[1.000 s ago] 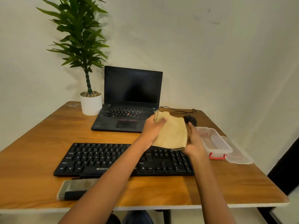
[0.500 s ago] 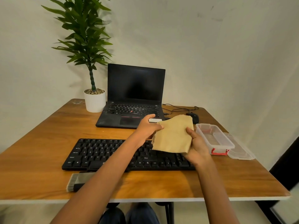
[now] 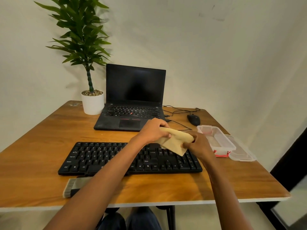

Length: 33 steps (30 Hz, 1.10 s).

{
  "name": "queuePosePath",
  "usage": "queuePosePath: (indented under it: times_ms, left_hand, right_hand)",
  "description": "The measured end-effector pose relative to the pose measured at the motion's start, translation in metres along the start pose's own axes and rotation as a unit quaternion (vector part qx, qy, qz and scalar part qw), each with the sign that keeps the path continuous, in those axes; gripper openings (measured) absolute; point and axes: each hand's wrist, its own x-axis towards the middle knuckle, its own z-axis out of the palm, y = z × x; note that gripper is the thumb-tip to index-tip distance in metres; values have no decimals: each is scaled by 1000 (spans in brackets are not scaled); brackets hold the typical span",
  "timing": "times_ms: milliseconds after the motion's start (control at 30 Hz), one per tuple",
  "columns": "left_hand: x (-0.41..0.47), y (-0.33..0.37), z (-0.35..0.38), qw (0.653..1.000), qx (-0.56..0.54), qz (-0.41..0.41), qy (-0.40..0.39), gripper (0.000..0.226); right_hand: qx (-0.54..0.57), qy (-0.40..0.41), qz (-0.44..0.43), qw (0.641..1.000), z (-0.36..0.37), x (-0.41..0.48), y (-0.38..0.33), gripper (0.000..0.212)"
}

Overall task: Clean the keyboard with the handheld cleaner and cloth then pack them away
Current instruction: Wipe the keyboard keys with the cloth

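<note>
The cloth (image 3: 174, 141) is held folded above the right end of the keyboard (image 3: 129, 157), its long axis running from far-left to near-right, one corner drooping toward the keys. The left hand (image 3: 153, 130) and right hand (image 3: 197, 144) each pinch an end in a closed grip. Folding suggests wiping is finished. Packing remains: brush (image 3: 75, 186) lies on the bench (image 3: 41, 136), box (image 3: 216, 140) open.

Both forearms are seen bare from the lower edge of the view up to the wrists, with no sleeve, watch or ring to be made out. The left hand (image 3: 153, 131) and the right hand (image 3: 198, 144) are uncovered, without gloves. Dark blue trousers (image 3: 132, 220) are worn, glimpsed at the knees under the table edge.
</note>
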Motion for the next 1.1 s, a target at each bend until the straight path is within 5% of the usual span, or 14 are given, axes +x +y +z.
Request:
queuePosePath:
  times_ms: [133,267,333,467,533,633,700,833,1033,1100]
  left_hand:
    - [-9,2,1,983,-177,-3,-52,11]
    - [-11,3,12,942,-330,-53,-30,25]
    - [-9,5,18,926,-370,-78,-1,31]
    - [-11,7,24,958,-276,-75,0,27]
    - [-14,-3,17,981,-178,-42,-56,41]
    - [-22,-24,1,974,102,-39,-200,85]
    - [-30,-34,-2,922,274,-55,-267,108]
    - [-37,-45,11,881,371,-66,-285,123]
    - [-39,-48,12,886,395,-44,-240,127]
    - [-39,-49,10,889,391,-36,-234,129]
  right_hand:
    - [312,48,47,948,-2,-9,-1,36]
    - [682,-45,81,725,12,-12,6,82]
    - [719,-63,95,685,21,-13,5,89]
    - [683,52,129,717,22,-11,3,49]
    - [592,171,92,782,6,-11,6,30]
    - [134,349,-25,927,-23,-7,17,21]
    - [-144,305,-80,938,-28,4,31,21]
    - [-360,60,-78,928,0,8,44,20]
    - [-341,-43,-193,919,54,-18,29,23]
    - [-245,-63,-161,954,55,-21,19,24]
